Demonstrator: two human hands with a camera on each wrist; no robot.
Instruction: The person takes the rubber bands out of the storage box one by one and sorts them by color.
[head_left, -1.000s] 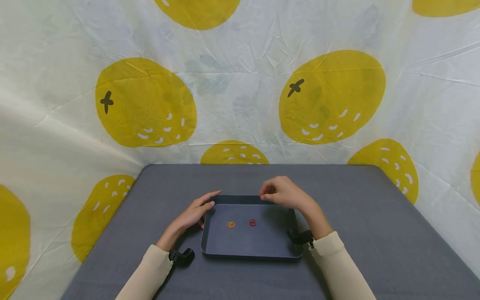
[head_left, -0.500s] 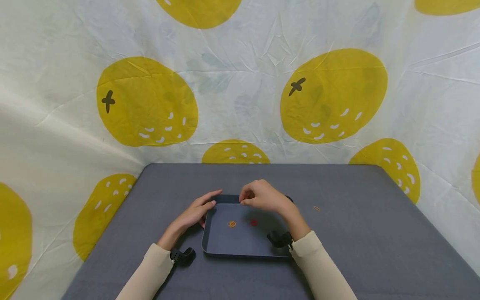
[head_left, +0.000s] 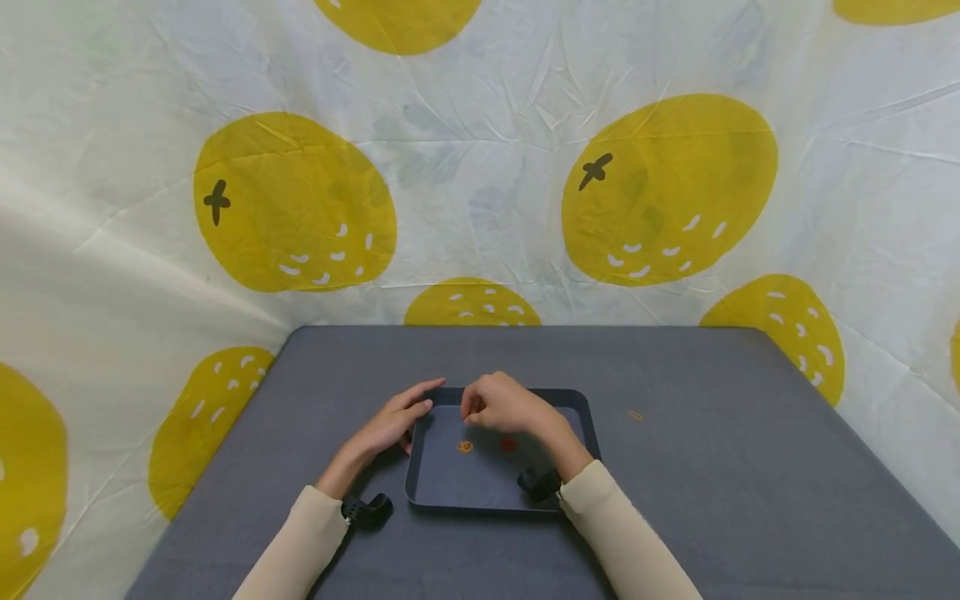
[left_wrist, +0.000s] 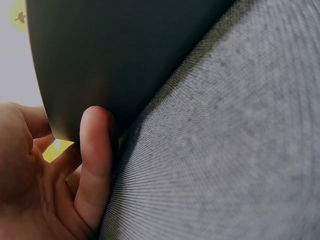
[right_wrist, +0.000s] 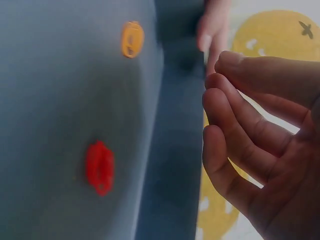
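Observation:
A dark grey rectangular tray (head_left: 457, 487) holds small orange rubber bands (head_left: 465, 447) left of centre and red rubber bands (head_left: 508, 444) near the middle. My left hand (head_left: 384, 423) rests at the tray's back left corner, thumb and index finger stretched along the rim. In the left wrist view, its little finger (left_wrist: 96, 145) lies against the tray's outer wall (left_wrist: 115, 55). Above the back part of the tray hovers my right hand (head_left: 501, 404), fingers softly bent. Its thumb and index tips come close together, with nothing visible between them in the right wrist view.
A single orange loop (head_left: 635, 415) lies on the grey-covered table (head_left: 720, 467), right of the tray. Behind the table hangs a white cloth (head_left: 480, 200) printed with large yellow fruits. Each wrist wears a black camera band.
My right hand has moved left, from the tray's back right corner to over its back left half, and slightly lower. The orange loop on the table has come into view. My left hand stays put.

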